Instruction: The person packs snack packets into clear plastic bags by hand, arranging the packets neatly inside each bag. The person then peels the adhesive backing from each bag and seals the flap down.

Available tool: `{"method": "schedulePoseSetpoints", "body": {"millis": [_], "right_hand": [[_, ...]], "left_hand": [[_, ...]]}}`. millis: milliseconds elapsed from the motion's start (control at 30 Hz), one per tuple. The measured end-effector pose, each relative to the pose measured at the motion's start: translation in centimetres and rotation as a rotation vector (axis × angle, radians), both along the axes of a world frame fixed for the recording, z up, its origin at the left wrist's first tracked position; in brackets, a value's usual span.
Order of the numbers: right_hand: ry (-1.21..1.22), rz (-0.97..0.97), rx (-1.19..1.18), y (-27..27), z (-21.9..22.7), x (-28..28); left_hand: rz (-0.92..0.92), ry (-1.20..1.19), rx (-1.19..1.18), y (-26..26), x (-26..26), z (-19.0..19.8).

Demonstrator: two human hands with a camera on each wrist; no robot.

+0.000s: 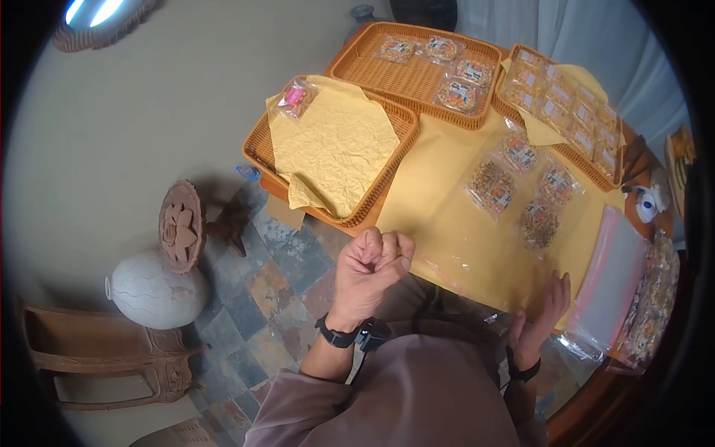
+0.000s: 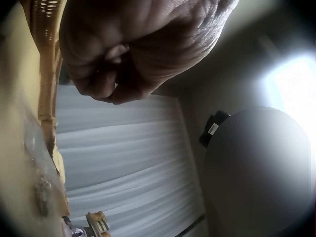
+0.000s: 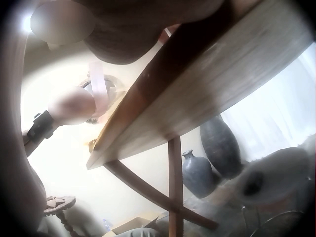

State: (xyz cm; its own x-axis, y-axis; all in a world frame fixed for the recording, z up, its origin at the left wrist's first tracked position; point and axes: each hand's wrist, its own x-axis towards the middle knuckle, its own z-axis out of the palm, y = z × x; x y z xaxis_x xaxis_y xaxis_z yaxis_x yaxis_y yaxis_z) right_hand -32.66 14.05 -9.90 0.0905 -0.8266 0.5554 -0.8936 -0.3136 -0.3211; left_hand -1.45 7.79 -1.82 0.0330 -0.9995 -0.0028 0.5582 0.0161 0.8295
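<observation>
My left hand is raised over the table's near edge, its fingers curled in and the thumb laid across them. Nothing shows between its fingers, and the left wrist view has the same curled hand from below. My right hand is held at the near right edge with its fingers extended. Beyond the hands, several round seed-and-nut cakes in clear packets lie on the yellow paper. Clear plastic film glints on the paper between the hands.
A lined wicker tray holds one pink-labelled packet. Another tray carries several packets; a third tray is filled with rows of them. Flat clear bags and a filled bag lie at right.
</observation>
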Motion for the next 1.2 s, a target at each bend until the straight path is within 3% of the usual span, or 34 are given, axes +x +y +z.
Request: {"method": "schedulePoseSetpoints", "body": {"millis": [267,367,533,1033,1133,1200], "right_hand": [[-0.011,-0.006,-0.001,0.0,0.0,0.0],[-0.003,-0.001,-0.009,0.0,-0.1,0.0],[0.0,0.009,-0.014,-0.2,0.1,0.0],[0.03,0.011,-0.027,-0.3,-0.1,-0.1],[0.022,0.013,-0.028,-0.3,-0.1,0.0],[0.013,0.013,-0.035,-0.4,-0.2,-0.1]], "left_hand": [[-0.04,0.168,0.086,0.1,0.1,0.3],[0.043,-0.038,-0.035,0.5,1.5,-0.6],[0.163,-0.107,0.025,1.7,3.5,-1.2],[-0.034,0.453,-0.012,3.5,3.6,-0.5],[0.01,0.363,-0.017,3.5,4.4,-0.3],[0.381,-0.304,0.117,3.3,5.1,0.4]]}}
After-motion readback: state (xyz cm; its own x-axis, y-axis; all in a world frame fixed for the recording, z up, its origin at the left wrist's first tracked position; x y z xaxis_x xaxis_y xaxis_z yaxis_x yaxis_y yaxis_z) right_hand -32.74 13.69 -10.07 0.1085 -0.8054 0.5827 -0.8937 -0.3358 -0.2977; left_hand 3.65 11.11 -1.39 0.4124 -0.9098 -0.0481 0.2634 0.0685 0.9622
